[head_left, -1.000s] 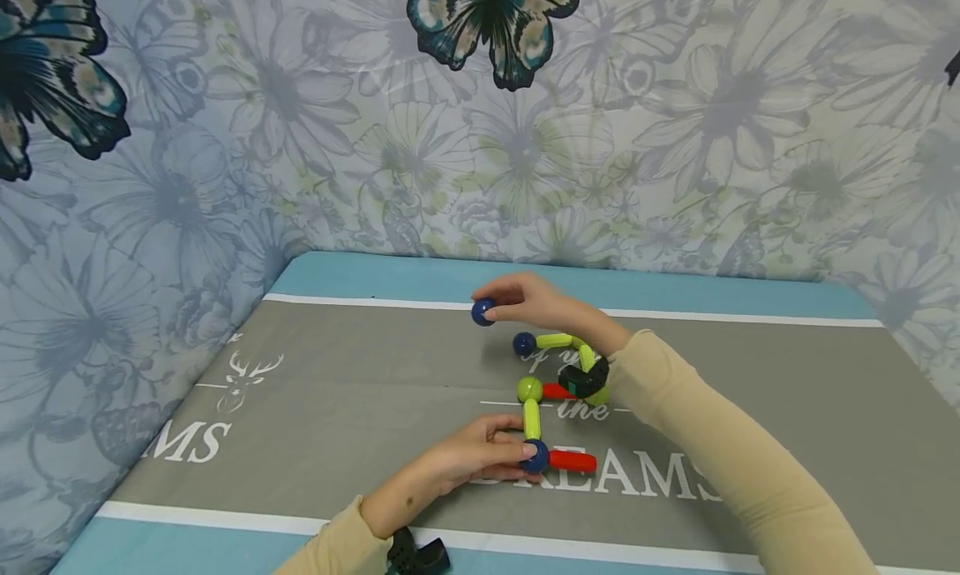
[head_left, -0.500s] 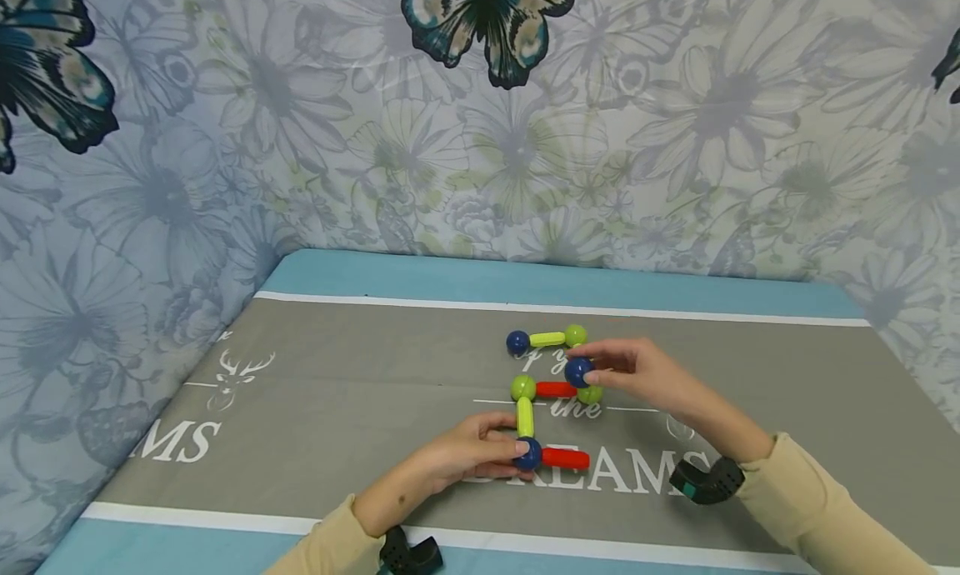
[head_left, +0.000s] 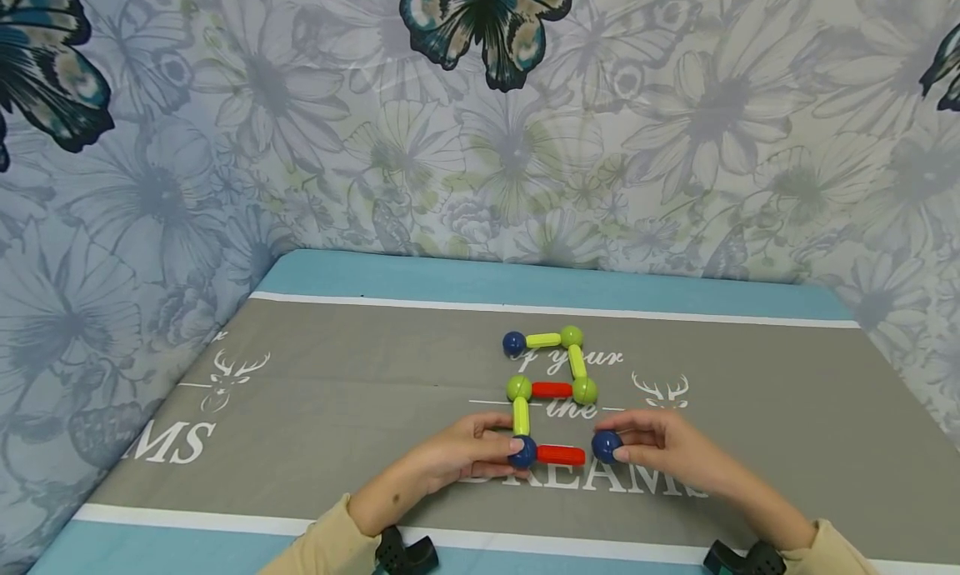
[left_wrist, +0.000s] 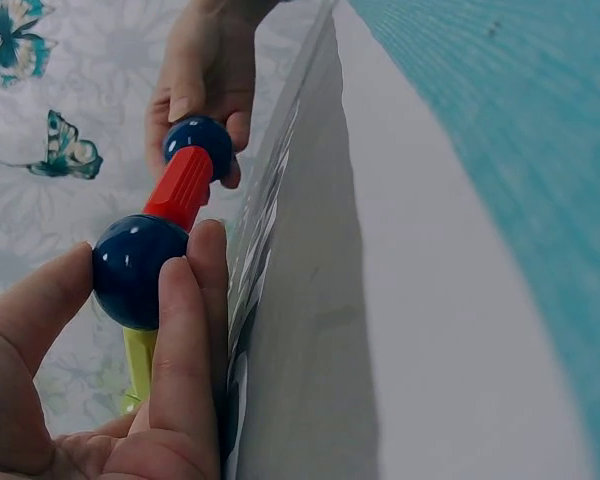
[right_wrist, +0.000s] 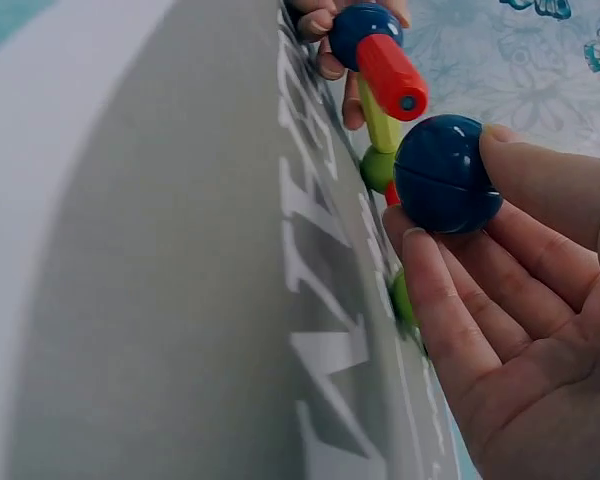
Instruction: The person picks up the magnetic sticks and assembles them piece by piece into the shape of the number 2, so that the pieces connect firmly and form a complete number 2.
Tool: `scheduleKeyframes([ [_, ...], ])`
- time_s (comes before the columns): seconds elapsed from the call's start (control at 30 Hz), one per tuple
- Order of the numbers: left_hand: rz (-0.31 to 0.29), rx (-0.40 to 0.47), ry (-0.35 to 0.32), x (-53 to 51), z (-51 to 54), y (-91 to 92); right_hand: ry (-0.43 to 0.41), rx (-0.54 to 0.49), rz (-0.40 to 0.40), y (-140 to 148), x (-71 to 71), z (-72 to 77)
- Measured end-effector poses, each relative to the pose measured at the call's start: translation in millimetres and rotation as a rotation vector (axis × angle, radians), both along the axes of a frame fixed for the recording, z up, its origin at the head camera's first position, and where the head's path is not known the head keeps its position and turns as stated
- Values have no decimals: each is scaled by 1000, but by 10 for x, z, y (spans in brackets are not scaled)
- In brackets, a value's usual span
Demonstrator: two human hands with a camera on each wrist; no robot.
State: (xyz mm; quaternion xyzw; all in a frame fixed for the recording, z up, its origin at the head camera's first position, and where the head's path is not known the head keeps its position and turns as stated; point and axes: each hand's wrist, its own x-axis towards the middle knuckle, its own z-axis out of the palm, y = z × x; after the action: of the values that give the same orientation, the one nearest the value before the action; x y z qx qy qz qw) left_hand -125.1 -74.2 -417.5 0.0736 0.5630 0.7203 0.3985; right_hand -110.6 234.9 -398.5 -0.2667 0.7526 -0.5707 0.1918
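Observation:
My left hand [head_left: 461,452] pinches a dark blue ball [left_wrist: 140,270] at the near corner of a zigzag of balls and rods on the mat. From that ball a red rod [head_left: 561,455] points right, its free end [right_wrist: 408,103] facing my right hand. A yellow-green rod [head_left: 521,417] runs from it to a green ball [head_left: 519,387]. My right hand [head_left: 667,450] holds a loose blue ball [right_wrist: 448,175] between thumb and fingers, a small gap from the red rod's end. Farther back, another red rod [head_left: 551,389] joins two green balls.
The chain's far end is a blue ball [head_left: 513,344] on a yellow-green rod [head_left: 543,340]. A grey mat [head_left: 337,358] with white lettering covers the light blue table [head_left: 420,268]. Behind stands a flowered wall [head_left: 300,142] with butterfly decorations [head_left: 495,25].
My right hand has carried the loose blue ball from the far side of the mat toward me, to beside the near red rod. The left hand keeps its grip in place.

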Motion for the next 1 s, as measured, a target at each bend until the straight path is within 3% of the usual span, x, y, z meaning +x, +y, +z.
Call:
scheduleKeyframes([
  [0.27, 4, -6, -12, -4, -10, 2, -102, -41, 25, -64, 70, -65],
  [0.73, -2, -32, 18, 0, 54, 7, -110, -45, 12, -88, 61, -102],
  [0.83, 5, -95, 92, 3, 74, 12, -129, -37, -1, -97, 69, -107],
  [1.0, -7, -230, 319, -4, 106, -9, -116, 12, -33, -114, 71, -126],
])
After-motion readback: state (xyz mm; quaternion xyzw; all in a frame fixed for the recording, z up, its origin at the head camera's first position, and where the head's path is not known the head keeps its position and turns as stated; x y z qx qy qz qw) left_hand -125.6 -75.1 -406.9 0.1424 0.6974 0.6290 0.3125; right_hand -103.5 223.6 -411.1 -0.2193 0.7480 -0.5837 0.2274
